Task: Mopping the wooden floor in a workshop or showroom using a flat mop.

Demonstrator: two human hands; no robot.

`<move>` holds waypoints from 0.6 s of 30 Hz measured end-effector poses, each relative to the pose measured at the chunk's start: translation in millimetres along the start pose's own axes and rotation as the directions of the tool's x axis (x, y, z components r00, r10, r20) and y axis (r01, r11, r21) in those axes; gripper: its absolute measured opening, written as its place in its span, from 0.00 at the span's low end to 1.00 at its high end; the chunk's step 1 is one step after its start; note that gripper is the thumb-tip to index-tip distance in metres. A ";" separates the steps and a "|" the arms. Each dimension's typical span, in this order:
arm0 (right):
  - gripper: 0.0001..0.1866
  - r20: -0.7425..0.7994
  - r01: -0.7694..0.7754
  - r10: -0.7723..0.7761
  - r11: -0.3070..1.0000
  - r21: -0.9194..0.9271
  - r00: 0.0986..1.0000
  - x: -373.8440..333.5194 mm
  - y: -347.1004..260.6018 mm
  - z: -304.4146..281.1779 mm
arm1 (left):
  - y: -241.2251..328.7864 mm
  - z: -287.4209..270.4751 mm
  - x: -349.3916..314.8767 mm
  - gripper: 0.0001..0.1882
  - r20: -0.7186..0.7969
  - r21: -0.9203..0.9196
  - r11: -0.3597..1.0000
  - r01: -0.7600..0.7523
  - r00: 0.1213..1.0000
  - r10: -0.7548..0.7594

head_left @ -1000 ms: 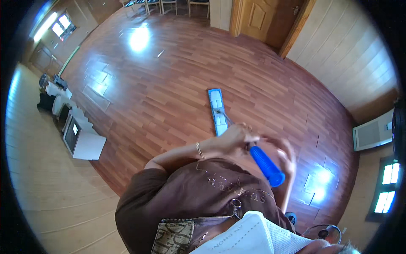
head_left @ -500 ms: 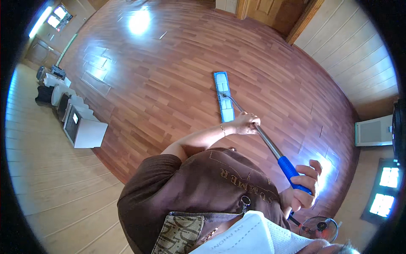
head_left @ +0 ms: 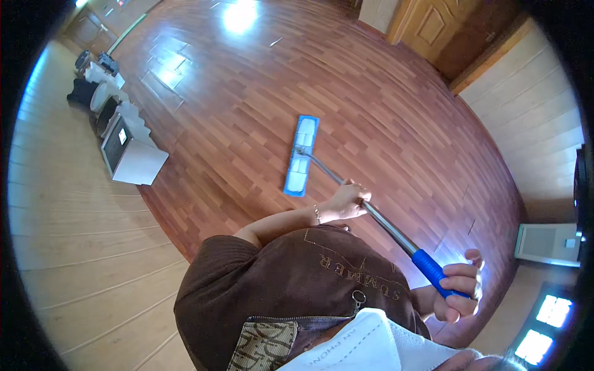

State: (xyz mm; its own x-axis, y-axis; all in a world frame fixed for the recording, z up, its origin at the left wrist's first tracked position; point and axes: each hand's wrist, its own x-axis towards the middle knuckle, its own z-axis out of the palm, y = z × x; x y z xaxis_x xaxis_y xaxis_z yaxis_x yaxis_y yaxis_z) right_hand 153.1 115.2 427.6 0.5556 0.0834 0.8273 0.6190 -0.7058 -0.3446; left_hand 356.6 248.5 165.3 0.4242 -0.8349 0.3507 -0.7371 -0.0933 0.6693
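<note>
A flat mop point(head_left: 301, 170) with a blue-edged, pale rectangular head lies on the brown wood-look floor in front of me. Its metal pole slants from the head back toward my right side and ends in a blue ribbed grip point(head_left: 427, 266). My left hand point(head_left: 348, 201), with a bracelet at the wrist, is closed around the middle of the pole. At the pole's end, my right hand point(head_left: 459, 290) wraps its fingers around the blue grip, the index finger lifted a little.
Along the left wall stand a white box-like appliance point(head_left: 141, 162) and several other items, among them a black one point(head_left: 83, 93). A wooden door point(head_left: 442, 31) is at the far right. Near the right wall sits a white cabinet-like unit point(head_left: 547, 243). Light glares off the floor point(head_left: 241, 15).
The mop head has swung left and a little nearer, with both hands still on the pole. My view has turned, so the door and appliances appear shifted.
</note>
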 end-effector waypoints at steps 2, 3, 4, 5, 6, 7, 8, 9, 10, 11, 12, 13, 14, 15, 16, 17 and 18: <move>0.22 -0.082 0.085 -0.074 0.988 0.132 0.994 -2.7 20.5 18.9 | -1.7 -19.4 -17.6 0.21 -0.077 -0.035 0.995 0.089 0.993 -0.092; 0.22 -0.136 0.038 -0.012 0.979 0.198 0.991 -1.9 18.5 36.3 | -4.7 -26.4 -27.5 0.22 -0.096 -0.027 0.990 0.141 0.985 -0.143; 0.22 -0.183 -0.005 0.056 0.964 0.266 0.981 -1.3 17.1 51.6 | -12.1 -27.7 -40.2 0.22 -0.139 0.015 0.978 0.207 0.969 -0.203; 0.21 -0.065 -0.001 0.029 0.922 0.387 0.997 5.2 24.5 57.0 | -21.6 -31.4 -55.3 0.22 -0.190 0.021 0.969 0.247 0.952 -0.239; 0.19 0.048 0.026 -0.059 0.853 0.521 0.997 8.2 40.2 64.3 | -31.2 -37.0 -68.4 0.22 -0.236 0.030 0.958 0.286 0.933 -0.271; 0.16 0.188 -0.075 -0.036 0.831 0.551 0.982 17.1 39.1 70.1 | -40.1 -43.8 -83.3 0.22 -0.286 0.092 0.953 0.288 0.925 -0.251; 0.15 0.162 -0.129 0.032 0.760 0.637 0.986 15.5 39.1 84.7 | -43.1 -53.9 -89.9 0.22 -0.304 0.116 0.934 0.337 0.908 -0.290; 0.13 0.237 -0.140 -0.034 0.722 0.678 0.971 16.9 49.0 91.9 | -43.1 -63.9 -97.4 0.22 -0.333 0.141 0.909 0.393 0.883 -0.331; 0.12 0.280 -0.189 -0.029 0.669 0.719 0.960 19.4 51.4 101.2 | -57.0 -58.6 -112.7 0.22 -0.386 0.110 0.888 0.447 0.842 -0.376; 0.11 0.319 -0.219 -0.040 0.645 0.732 0.947 18.0 60.1 109.4 | -65.9 -59.7 -123.4 0.21 -0.412 0.108 0.867 0.487 0.815 -0.407; 0.10 0.361 -0.262 -0.054 0.590 0.764 0.931 19.6 62.2 117.0 | -69.5 -63.4 -133.2 0.21 -0.443 0.103 0.849 0.519 0.788 -0.428; 0.10 0.376 -0.275 -0.080 0.547 0.791 0.923 15.1 66.7 125.8 | -72.1 -65.6 -142.5 0.20 -0.458 0.032 0.806 0.592 0.725 -0.514; 0.12 0.392 -0.336 -0.028 0.463 0.820 0.919 10.2 65.0 135.0 | -76.1 -67.4 -150.6 0.20 -0.475 -0.017 0.765 0.644 0.668 -0.573; 0.14 0.428 -0.388 -0.003 0.416 0.823 0.904 7.5 60.1 147.3 | -82.4 -73.2 -164.5 0.20 -0.483 -0.062 0.721 0.690 0.612 -0.626; 0.15 0.463 -0.423 0.016 0.433 0.796 0.886 5.5 54.8 157.4 | -89.6 -80.0 -177.3 0.19 -0.517 -0.068 0.716 0.695 0.589 -0.621; 0.15 0.496 -0.459 0.035 0.441 0.771 0.868 1.8 48.6 171.1 | -97.4 -87.6 -194.7 0.18 -0.546 -0.014 0.695 0.719 0.577 -0.607; 0.17 0.528 -0.490 0.045 0.443 0.750 0.848 -0.2 41.9 182.3 | -102.9 -93.4 -209.2 0.18 -0.575 0.036 0.672 0.739 0.566 -0.591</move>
State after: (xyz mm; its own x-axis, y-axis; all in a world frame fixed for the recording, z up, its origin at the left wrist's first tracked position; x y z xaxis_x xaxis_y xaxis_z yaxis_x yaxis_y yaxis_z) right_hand 280.2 213.8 332.2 0.7921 0.4102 0.4520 0.4184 0.1743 -0.8914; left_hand 392.9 483.5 84.2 0.9781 -0.1052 0.1795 -0.2011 -0.6996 0.6857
